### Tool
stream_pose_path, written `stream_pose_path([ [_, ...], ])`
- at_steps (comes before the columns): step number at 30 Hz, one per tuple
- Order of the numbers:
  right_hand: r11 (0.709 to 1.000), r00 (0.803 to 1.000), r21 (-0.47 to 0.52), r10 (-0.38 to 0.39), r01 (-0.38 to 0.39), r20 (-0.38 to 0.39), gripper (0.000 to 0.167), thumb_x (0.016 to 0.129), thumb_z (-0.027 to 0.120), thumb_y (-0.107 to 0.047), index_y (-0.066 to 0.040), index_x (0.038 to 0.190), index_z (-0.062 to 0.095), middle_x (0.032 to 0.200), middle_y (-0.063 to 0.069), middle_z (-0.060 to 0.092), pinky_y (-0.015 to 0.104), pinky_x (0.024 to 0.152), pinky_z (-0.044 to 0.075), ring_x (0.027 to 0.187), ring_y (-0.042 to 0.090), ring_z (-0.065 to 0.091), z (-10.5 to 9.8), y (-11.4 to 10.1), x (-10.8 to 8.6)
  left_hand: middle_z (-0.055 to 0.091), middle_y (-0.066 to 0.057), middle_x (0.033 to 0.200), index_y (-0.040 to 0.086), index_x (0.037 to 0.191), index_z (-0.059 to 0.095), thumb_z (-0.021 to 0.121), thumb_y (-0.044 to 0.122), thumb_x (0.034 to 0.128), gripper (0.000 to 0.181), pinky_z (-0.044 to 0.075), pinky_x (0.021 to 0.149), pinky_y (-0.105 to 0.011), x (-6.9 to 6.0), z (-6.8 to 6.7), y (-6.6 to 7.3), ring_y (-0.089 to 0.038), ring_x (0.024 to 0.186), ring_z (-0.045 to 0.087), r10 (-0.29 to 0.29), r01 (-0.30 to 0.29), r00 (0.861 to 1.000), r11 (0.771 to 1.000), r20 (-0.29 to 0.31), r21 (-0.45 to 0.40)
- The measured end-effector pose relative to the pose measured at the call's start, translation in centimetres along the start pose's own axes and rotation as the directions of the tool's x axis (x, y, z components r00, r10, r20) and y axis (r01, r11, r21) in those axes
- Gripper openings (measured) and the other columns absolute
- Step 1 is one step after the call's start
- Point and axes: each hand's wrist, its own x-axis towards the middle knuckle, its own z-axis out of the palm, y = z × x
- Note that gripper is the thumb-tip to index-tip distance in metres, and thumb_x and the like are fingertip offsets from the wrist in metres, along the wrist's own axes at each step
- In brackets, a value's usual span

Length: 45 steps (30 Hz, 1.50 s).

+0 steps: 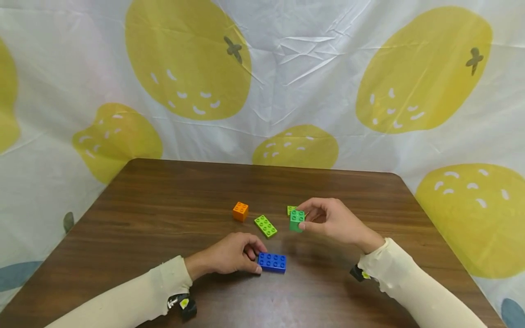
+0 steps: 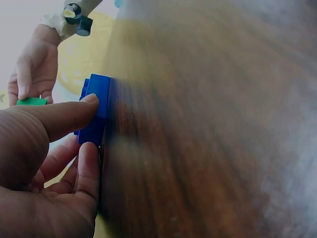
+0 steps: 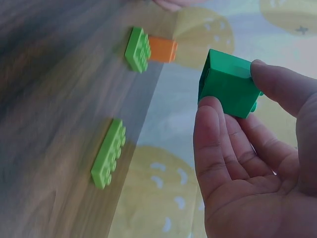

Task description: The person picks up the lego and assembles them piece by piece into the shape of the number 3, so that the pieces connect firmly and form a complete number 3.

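A blue toy brick (image 1: 272, 262), two studs wide, lies studs up on the table near its front. The left hand (image 1: 231, 254) pinches its left end between thumb and fingers, as the left wrist view also shows. Behind and to the right, the right hand (image 1: 338, 222) holds a small green brick (image 1: 296, 221) above the table, thumb on one side and fingertips on the other. In the right wrist view that green brick (image 3: 229, 82) is tilted, its hollow underside partly turned to the left. The two bricks are apart.
A lime-green brick (image 1: 265, 226) lies behind the blue one, with an orange cube-like brick (image 1: 240, 211) at its back left. Another lime-green brick (image 1: 290, 210) is partly hidden behind the right hand. A patterned curtain (image 1: 303, 82) hangs behind the brown table (image 1: 176, 191).
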Motion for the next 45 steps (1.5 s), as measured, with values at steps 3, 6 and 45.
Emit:
stream_pose_path([
  [3, 1.000, 1.000, 0.015, -0.010, 0.010, 0.019, 0.036, 0.091, 0.086, -0.027, -0.016, 0.123, 0.072, 0.096, -0.002, 0.076, 0.030, 0.082, 0.061, 0.088, 0.017, 0.074, 0.5, -0.5, -0.1, 0.068, 0.004, 0.098, 0.017, 0.112, 0.075, 0.091, 0.018, 0.0830, 0.033, 0.052, 0.079, -0.023, 0.0, 0.0, 0.0, -0.012, 0.091, 0.062, -0.002, 0.002, 1.000, 1.000, -0.001, -0.002],
  [6, 1.000, 0.999, 0.022, -0.023, 0.022, 0.041, 0.035, 0.092, 0.085, -0.027, -0.015, 0.122, 0.072, 0.096, -0.001, 0.077, 0.030, 0.082, 0.061, 0.088, 0.015, 0.073, 1.0, -0.7, -0.3, 0.068, 0.004, 0.098, 0.017, 0.112, 0.075, 0.091, 0.018, 0.0832, 0.033, 0.052, 0.079, -0.023, 0.0, 0.0, -0.1, -0.013, 0.092, 0.062, -0.003, 0.003, 1.000, 1.000, -0.001, -0.001],
  [45, 0.994, 0.984, 0.085, -0.085, 0.072, 0.155, 0.030, 0.090, 0.086, -0.026, -0.016, 0.114, 0.072, 0.090, -0.003, 0.076, 0.030, 0.076, 0.063, 0.081, 0.010, 0.073, 5.7, -0.3, -1.9, 0.069, 0.003, 0.099, 0.015, 0.112, 0.074, 0.091, 0.017, 0.0832, 0.034, 0.053, 0.080, -0.023, 0.0, 0.1, -0.1, -0.013, 0.093, 0.062, -0.017, 0.017, 1.000, 1.000, -0.002, -0.020],
])
